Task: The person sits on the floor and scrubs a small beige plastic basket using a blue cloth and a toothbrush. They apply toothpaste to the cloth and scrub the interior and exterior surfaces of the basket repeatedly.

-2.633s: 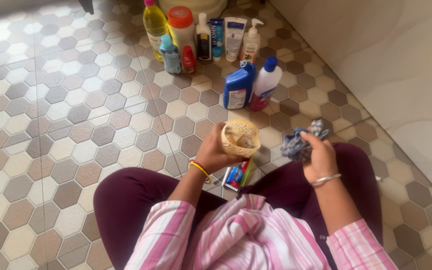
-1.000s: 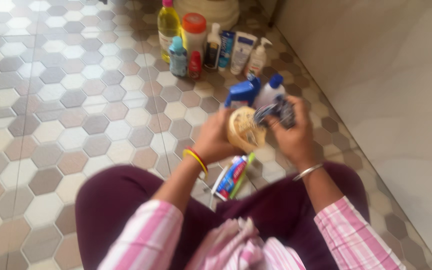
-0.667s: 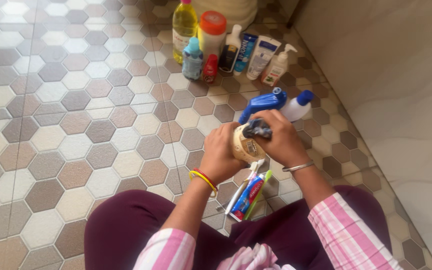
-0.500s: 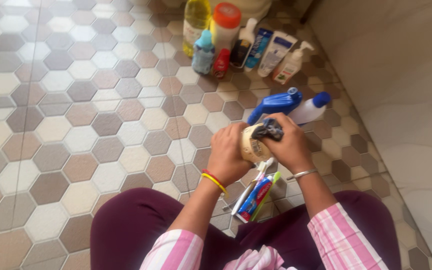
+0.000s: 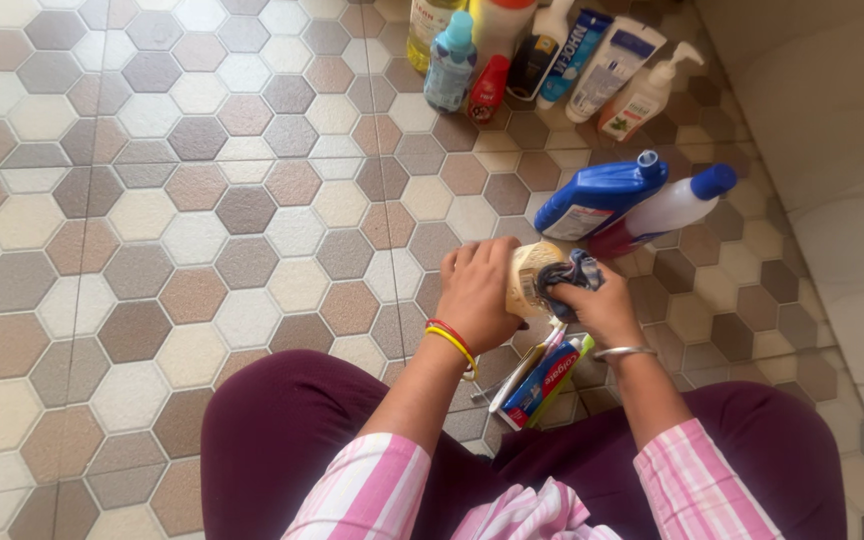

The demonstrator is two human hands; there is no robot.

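Cream basket (image 5: 530,272), a small perforated plastic one, sits tipped on its side in our left hand (image 5: 479,295), whose fingers curl round its back wall so the open mouth faces right. Our right hand (image 5: 604,305) is closed on a bunched blue-grey cloth (image 5: 567,282) and presses it into that mouth; the cloth touches the rim and reaches inside. Both are held low over the floor, just in front of our crossed legs.

We judge the wiping to be in hand: the cloth is at the rim and inner wall, but how much of the inside is done we cannot tell, since our hands cover most of it. The outer wall shows only as a narrow strip.

Just below the basket, on the hexagon-tiled floor (image 5: 182,230), lie a toothpaste tube (image 5: 544,382) and a white toothbrush (image 5: 524,368) side by side, with a green-handled one at the tube's far edge. Beyond our right hand a blue jug-shaped bottle (image 5: 597,196) and a white bottle with a blue cap (image 5: 667,205) lean together, near the basket but apart from it. Farther off stands a cluster of bottles and tubes (image 5: 542,60) close to the pale wall (image 5: 832,130). Nothing blocks our hands.
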